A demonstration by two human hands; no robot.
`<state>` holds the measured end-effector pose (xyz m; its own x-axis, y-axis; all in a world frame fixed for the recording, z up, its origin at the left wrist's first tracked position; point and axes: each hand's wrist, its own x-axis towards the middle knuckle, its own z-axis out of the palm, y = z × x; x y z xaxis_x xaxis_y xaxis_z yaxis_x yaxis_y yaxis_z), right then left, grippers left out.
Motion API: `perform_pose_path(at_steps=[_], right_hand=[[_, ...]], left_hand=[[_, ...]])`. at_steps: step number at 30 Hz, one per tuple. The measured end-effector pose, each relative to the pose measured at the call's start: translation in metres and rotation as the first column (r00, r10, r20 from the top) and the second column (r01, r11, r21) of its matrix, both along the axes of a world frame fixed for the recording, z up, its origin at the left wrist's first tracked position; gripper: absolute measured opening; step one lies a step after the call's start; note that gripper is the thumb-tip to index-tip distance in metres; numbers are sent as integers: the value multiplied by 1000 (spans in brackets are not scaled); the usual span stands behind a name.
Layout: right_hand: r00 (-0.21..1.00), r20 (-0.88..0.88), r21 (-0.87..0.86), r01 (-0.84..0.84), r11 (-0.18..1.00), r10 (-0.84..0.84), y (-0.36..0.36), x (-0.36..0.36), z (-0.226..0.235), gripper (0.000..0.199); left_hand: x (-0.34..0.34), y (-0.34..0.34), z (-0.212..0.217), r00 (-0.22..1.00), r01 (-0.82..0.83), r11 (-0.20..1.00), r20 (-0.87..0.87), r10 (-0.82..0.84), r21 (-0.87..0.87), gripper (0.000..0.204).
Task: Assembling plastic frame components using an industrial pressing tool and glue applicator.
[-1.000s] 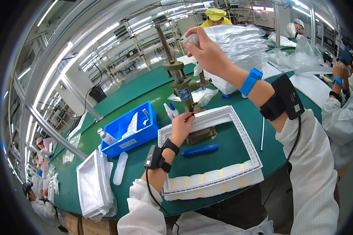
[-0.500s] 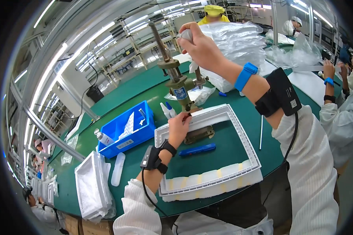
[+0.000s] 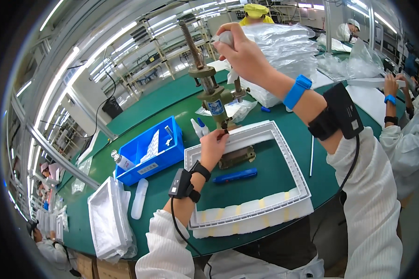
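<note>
My right hand [image 3: 242, 49] is closed around the pale grey knob [image 3: 226, 38] of a lever on a green bench press [image 3: 214, 98]. The press has a threaded column on top and stands at the far side of a white rectangular frame [image 3: 291, 160]. Directly below the press head, my left hand [image 3: 214, 145] pinches at the frame's far edge. Its fingertips meet around something small and dark that I cannot make out. Inside the frame lie a blue marker pen [image 3: 235, 176] and the press's metal base [image 3: 237, 157]. White foam with yellow strips [image 3: 251, 218] lines the near side.
A blue bin [image 3: 146, 169] with a small bottle and parts sits left of the frame. Nearer are wrapped white frames [image 3: 108, 223] and a translucent case [image 3: 139, 199]. Nozzle bottles [image 3: 199, 128] stand behind my left hand. Stacked plastic-wrapped goods [image 3: 284, 56] rise behind; a co-worker [image 3: 409, 125] works at right.
The view has shifted very slightly. Both hands keep their places, the right on the lever knob and the left under the press head.
</note>
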<state>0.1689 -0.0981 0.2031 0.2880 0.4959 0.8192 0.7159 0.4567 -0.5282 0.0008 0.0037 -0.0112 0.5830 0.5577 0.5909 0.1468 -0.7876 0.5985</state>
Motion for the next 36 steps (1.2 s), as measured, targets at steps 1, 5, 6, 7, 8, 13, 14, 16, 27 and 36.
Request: perform_pose_path(at_steps=[1,5,6,7,8,13,14,16,27,36], right_hand=[[1000,7,26,-3,1000,3,-3,-2,-2,31],[1000,14,148,-21,989,19,-19,-16,-18,26],[1000,15,143,-23,989,21,-23,-21,-24,26],[1000,4,186,-30,982,30,-32,-24,-28,25],[999,-10,226,-43,973,47,-36,-28,-35,24],[998,15,298,-62,953,60,-49,-35,-67,23],[996,27,310,-87,947,82,-49,-33,-70,23],[994,36,321,-109,941,103,-50,-33,-71,23],[981,80,395,-194,898,177,-48,-33,-94,22],[987,-46,288,-137,948,156,-37,-28,-44,22]], left_hand=[[-1,0,1,1000,-3,1000,-11,3,7,19],[-1,1,3,1000,-20,999,-14,20,40,19],[-2,1,2,1000,-22,999,-13,23,35,19],[1,-1,4,1000,-14,999,-14,14,33,20],[1,-1,4,1000,-13,999,-19,13,29,20],[0,0,4,999,-31,999,-26,31,18,21],[1,-1,4,998,-45,999,-32,46,20,21],[0,1,5,999,-44,999,-33,44,-24,21],[-3,-2,7,999,-37,993,2,38,-108,22],[-2,-5,9,999,-41,994,-23,39,-99,26]])
